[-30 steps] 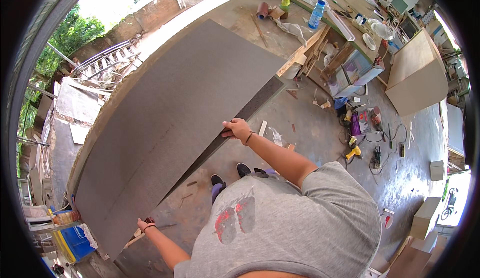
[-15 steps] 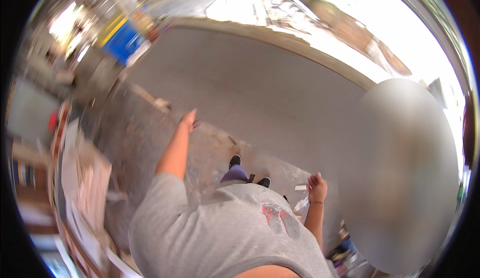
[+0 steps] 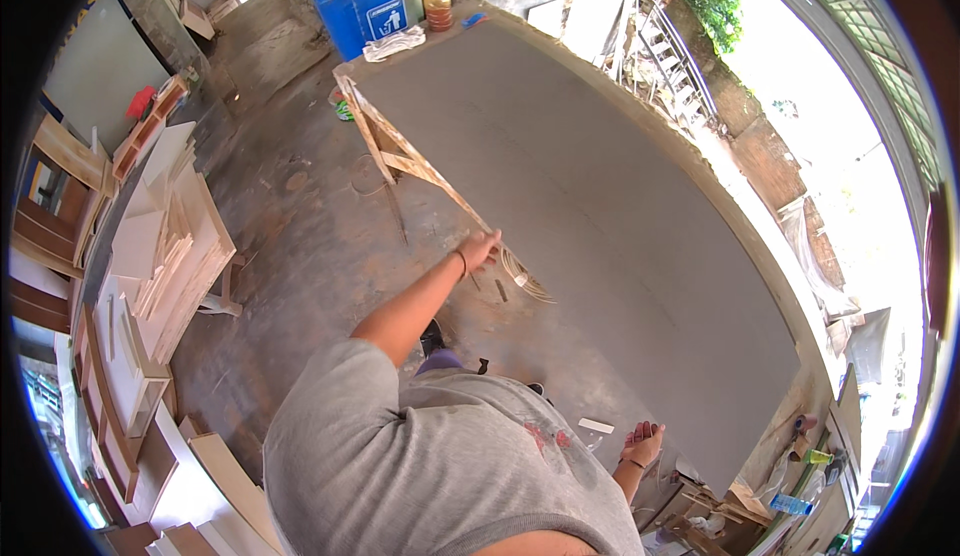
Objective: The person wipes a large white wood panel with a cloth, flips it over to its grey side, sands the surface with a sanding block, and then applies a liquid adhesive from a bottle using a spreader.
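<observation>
A large flat grey sheet stretches from the far left to the near right in front of me. Beside its near edge is my left hand, arm reaching forward, fingers loosely curled and nothing visible in them. The lower end of a worn wooden A-shaped frame comes close to this hand; whether they touch is unclear. A loose coil of pale cord shows just beyond the hand. My right hand hangs low near the sheet's near corner, palm partly up, fingers apart and bent, holding nothing.
Stacked boards and cabinet parts line the left. A blue bin with a yellow lid stands at the far end, a white cloth by it. One small white strip lies on the floor. Scrap wood clutters the lower right.
My view has turned and sharpened, bringing the A-shaped frame and cord into clear sight. My left hand appears farther right, my right hand lower. A big blurred shape at the right is gone.
</observation>
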Available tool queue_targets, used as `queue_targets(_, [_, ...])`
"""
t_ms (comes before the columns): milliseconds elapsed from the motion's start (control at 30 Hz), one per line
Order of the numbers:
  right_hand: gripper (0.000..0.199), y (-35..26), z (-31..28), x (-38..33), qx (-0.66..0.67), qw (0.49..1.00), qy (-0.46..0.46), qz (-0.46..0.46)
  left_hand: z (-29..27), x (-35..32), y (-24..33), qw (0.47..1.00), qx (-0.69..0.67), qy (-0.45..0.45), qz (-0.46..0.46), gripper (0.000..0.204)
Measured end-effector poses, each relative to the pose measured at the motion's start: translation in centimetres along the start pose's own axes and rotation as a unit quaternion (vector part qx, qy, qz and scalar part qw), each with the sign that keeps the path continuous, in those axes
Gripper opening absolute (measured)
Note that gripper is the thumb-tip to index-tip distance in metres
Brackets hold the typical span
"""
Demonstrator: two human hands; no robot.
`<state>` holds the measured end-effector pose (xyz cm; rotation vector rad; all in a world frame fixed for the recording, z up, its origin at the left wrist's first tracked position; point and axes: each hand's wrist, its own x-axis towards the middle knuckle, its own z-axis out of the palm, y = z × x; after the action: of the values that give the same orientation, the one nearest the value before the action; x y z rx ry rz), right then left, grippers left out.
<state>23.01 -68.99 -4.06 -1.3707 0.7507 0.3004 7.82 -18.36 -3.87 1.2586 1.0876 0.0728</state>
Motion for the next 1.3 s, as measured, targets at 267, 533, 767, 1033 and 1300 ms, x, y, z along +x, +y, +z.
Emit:
queue_targets(267, [0.015, 6.3, 19.5, -13.8, -0.138, 0.954, -0.226, -0.138, -12.0, -7.8, -24.3, 0.984, 0.114, -0.127, -0.045, 0.063])
queue_targets(533, [0.015, 7.8, 39.4, -20.1, -0.229, 0.829, -0.429, -0.276, -22.0, -15.0, -30.1, 0.954, -0.049, -0.074, -0.286, 0.066])
queue_targets(767, [0.025, 9.1, 59.4, -21.6, -0.252, 0.791, -0.502, -0.242, -26.1, -6.7, -27.3, 0.983, -0.010, 0.044, -0.178, 0.066])
queue_targets(1033, [0.037, 11.7, 89.8, -18.3, -0.321, 0.642, -0.537, -0.443, -33.8, 5.3, 1.7, 0.979, -0.118, 0.154, -0.066, 0.050])
queue_targets(1300, [0.047, 10.1, 107.0, -18.2, -0.588, 0.486, -0.336, -0.553, -37.2, 15.4, 11.4, 0.926, -0.291, 0.230, -0.065, 0.031])
